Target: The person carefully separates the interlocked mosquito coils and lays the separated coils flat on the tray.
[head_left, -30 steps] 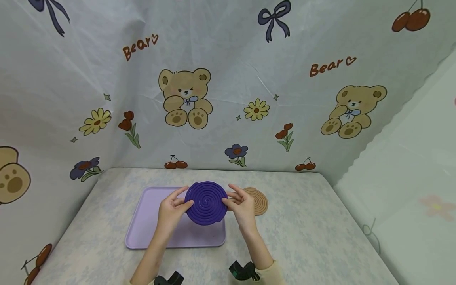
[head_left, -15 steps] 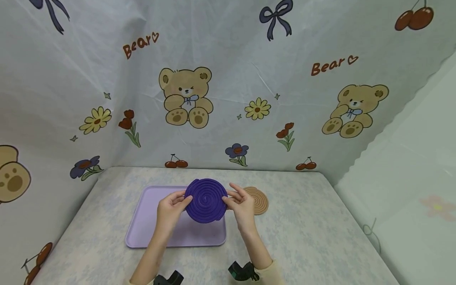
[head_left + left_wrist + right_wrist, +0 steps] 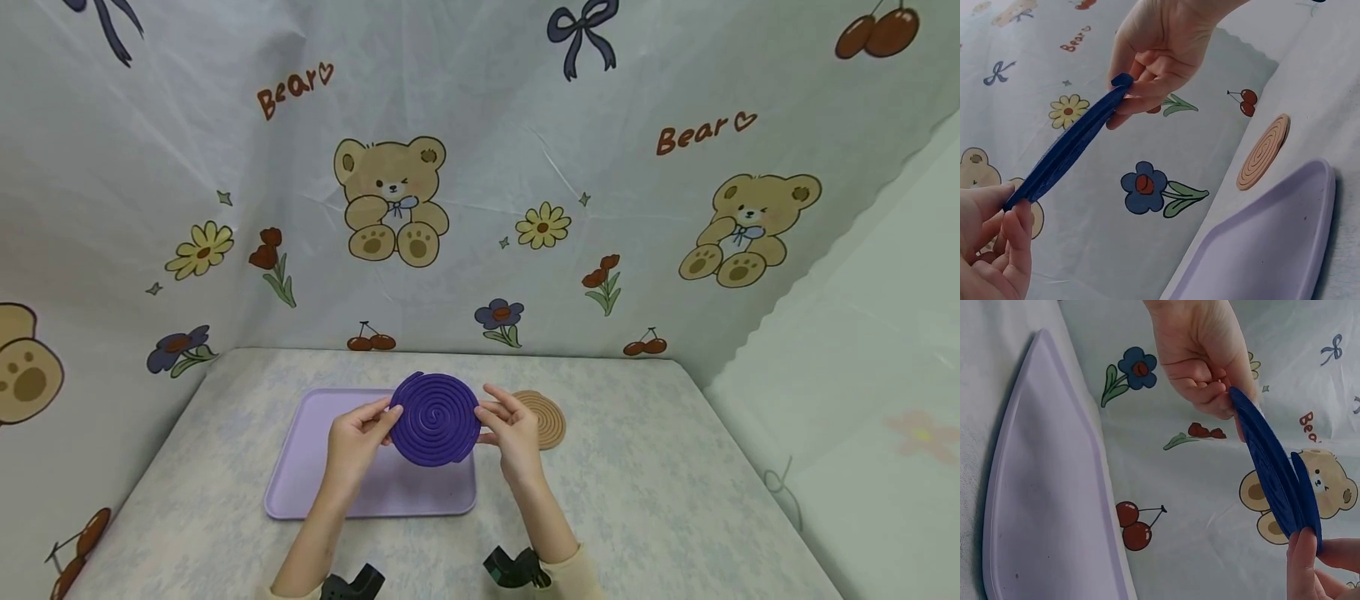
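Note:
A flat purple spiral coil, coaster-like and round [image 3: 435, 419], is held up above the table between both hands, its face toward the head camera. My left hand [image 3: 351, 446] pinches its left edge between thumb and fingers. On the opposite edge, my right hand [image 3: 516, 437] pinches it the same way, with the index finger extended. Both wrist views show the coil edge-on and looking blue [image 3: 1069, 145], slightly bowed. In the right wrist view a strip of the coil [image 3: 1309, 497] stands apart from the rest near one edge.
A lilac rectangular tray [image 3: 300, 487] lies on the table beneath and left of the coil. Behind my right hand lies a tan spiral disc [image 3: 550, 421] of similar shape. A patterned cloth [image 3: 465, 167] hangs behind the table. Each wrist wears a black camera mount [image 3: 517, 568].
The purple coil has risen slightly, still gripped by both hands. My left hand has shifted a little to the left. The tray and tan disc stay in place.

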Demonstrator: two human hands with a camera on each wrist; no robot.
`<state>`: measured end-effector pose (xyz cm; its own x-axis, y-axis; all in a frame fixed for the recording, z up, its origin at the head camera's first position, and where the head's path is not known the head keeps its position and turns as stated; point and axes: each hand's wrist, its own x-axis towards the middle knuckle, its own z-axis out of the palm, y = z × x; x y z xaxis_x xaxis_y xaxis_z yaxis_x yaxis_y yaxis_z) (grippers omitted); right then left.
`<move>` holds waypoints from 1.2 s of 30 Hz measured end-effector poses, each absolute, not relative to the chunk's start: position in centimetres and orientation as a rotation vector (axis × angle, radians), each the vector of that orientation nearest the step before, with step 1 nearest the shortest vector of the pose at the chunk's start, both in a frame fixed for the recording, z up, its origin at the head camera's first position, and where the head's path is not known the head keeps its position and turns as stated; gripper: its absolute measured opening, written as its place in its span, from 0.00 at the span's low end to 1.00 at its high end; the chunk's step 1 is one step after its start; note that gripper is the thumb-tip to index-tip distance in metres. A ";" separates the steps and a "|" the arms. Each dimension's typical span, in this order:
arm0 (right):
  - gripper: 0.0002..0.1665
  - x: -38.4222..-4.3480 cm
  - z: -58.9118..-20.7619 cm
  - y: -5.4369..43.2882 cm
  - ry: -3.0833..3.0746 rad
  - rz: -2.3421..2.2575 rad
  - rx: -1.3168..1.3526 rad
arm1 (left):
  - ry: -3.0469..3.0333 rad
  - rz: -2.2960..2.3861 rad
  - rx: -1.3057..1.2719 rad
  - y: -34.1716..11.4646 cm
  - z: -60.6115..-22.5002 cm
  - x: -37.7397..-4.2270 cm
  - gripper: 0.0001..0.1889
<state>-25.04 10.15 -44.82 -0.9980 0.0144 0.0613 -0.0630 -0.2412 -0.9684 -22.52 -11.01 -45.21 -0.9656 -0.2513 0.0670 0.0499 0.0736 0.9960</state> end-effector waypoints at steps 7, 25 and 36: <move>0.26 -25.1 -44.9 10.2 -1.912 2.419 0.066 | -2.102 -1.990 0.129 -11.0 -45.0 -22.4 0.20; 0.25 -25.5 -44.8 10.6 -1.965 2.353 0.044 | -2.176 -1.941 0.041 -11.3 -45.1 -22.8 0.20; 0.25 -25.4 -44.6 10.6 -1.956 2.444 -0.001 | -2.049 -1.902 -0.055 -11.1 -45.2 -22.8 0.18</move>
